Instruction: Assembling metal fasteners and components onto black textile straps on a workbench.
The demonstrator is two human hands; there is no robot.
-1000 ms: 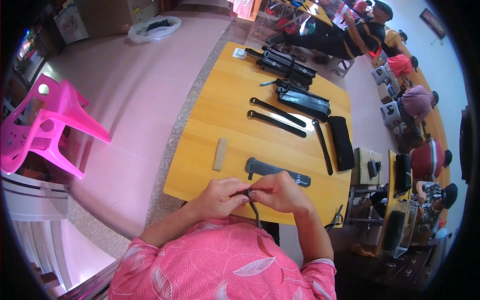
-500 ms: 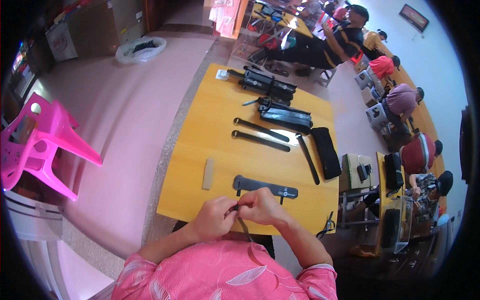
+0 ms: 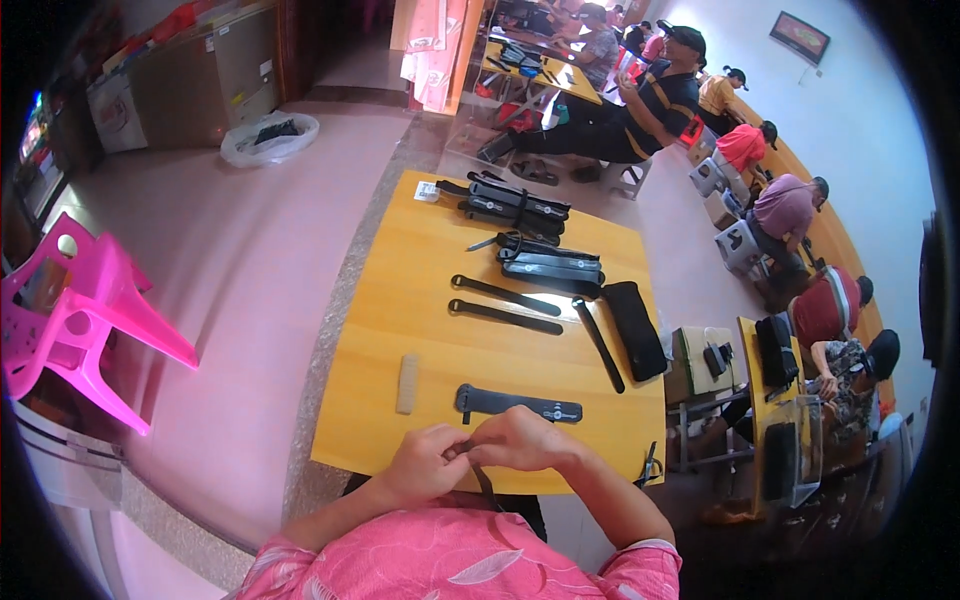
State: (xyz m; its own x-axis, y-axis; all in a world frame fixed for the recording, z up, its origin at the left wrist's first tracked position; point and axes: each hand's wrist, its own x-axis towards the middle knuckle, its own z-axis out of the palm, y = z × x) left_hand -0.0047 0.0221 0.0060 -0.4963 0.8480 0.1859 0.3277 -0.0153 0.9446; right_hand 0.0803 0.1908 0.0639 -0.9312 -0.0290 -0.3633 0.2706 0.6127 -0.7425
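Note:
At the near edge of the yellow table (image 3: 380, 330), my left hand (image 3: 424, 464) and my right hand (image 3: 524, 440) meet with fingers pinched together. Between them they grip a narrow dark strap (image 3: 485, 486), whose tail hangs below the fingers toward my lap. The gripped end is mostly hidden by the fingertips. Just beyond my right hand lies a flat black panel (image 3: 515, 403) with pale print and small strap tabs. A beige ribbed strip (image 3: 407, 384) rests to the left of that panel.
Farther back are two black straps (image 3: 505, 306), a third strap (image 3: 598, 345), a black pouch (image 3: 635, 330) and bundled black panels (image 3: 517, 205). A thin black loop (image 3: 650, 464) lies at the right corner. A pink chair (image 3: 95, 320) stands left; several people sit working at right.
The head view has tilted, so the table sits lower in the picture. My hands remain together on the strap, with the right hand turned further over it.

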